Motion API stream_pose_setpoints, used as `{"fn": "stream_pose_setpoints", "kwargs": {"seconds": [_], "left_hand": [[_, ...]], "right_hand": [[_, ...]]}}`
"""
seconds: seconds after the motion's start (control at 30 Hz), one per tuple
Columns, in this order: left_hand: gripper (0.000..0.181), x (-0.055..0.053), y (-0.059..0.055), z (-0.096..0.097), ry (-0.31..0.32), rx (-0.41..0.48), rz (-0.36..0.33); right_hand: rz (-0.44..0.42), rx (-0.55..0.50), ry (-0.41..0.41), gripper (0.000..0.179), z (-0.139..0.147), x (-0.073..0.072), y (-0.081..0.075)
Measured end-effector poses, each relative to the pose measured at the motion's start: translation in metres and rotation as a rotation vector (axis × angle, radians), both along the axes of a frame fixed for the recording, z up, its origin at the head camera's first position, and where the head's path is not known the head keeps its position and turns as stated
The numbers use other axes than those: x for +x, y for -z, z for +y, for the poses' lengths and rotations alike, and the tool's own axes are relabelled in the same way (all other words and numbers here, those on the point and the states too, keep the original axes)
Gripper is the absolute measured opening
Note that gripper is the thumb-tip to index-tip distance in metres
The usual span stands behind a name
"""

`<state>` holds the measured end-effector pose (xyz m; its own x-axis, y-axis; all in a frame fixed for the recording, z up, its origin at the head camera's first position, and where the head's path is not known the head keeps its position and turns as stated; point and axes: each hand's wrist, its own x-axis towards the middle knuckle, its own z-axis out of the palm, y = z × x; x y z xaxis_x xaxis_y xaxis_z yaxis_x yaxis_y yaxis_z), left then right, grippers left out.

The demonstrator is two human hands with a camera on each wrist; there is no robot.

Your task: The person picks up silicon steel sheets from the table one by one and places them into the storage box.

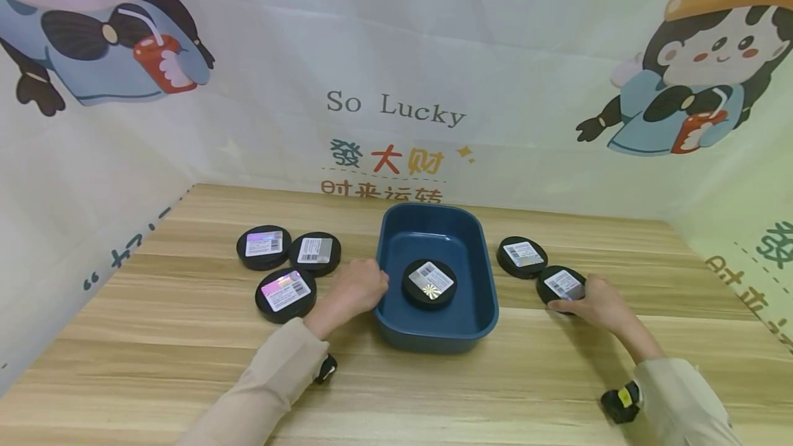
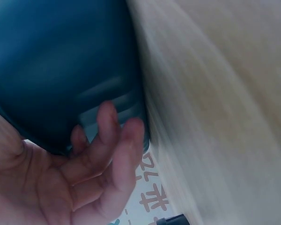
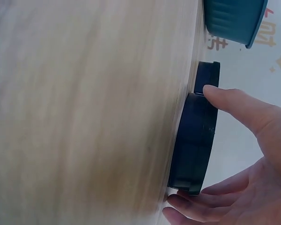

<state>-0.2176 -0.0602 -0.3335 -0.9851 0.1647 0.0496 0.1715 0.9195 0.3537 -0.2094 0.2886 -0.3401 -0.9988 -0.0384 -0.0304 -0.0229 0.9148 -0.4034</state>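
In the head view a dark blue rectangular tub [image 1: 389,226] stands mid-table. My left hand [image 1: 358,285] holds its left rim; in the left wrist view the curled fingers [image 2: 113,154] are against the outer wall and the thumb is mostly hidden. One black round flat container [image 1: 430,282] with a white label lies inside the tub. My right hand [image 1: 596,305] grips another black round container [image 1: 562,283] on the table, thumb on one side and fingers on the other. Just behind it lies a further black container [image 1: 522,256], seemingly touching it.
Left of the tub lie three more labelled black round containers: one at the back left [image 1: 263,247], one nearer the tub [image 1: 316,252] and one in front [image 1: 286,294]. A printed cloth backdrop [image 1: 396,54] hangs behind and beside the wooden table [image 1: 434,398].
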Motion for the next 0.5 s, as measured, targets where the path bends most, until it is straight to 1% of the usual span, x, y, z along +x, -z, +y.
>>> {"fn": "stream_pose_setpoints", "kwargs": {"seconds": [0.13, 0.33, 0.5], "left_hand": [[0.031, 0.0001, 0.0001, 0.0, -0.001, -0.003, -0.005], [0.03, -0.0004, 0.001, 0.0, -0.003, 0.0, 0.001], [0.03, -0.0008, 0.0017, 0.0001, -0.003, 0.003, 0.001]], "right_hand": [[-0.008, 0.0, 0.001, 0.046, -0.0015, -0.0013, 0.0002], [-0.024, 0.015, 0.002, 0.046, -0.0032, -0.0037, -0.001], [-0.048, 0.051, 0.005, 0.055, -0.0043, -0.0055, -0.0024]]}}
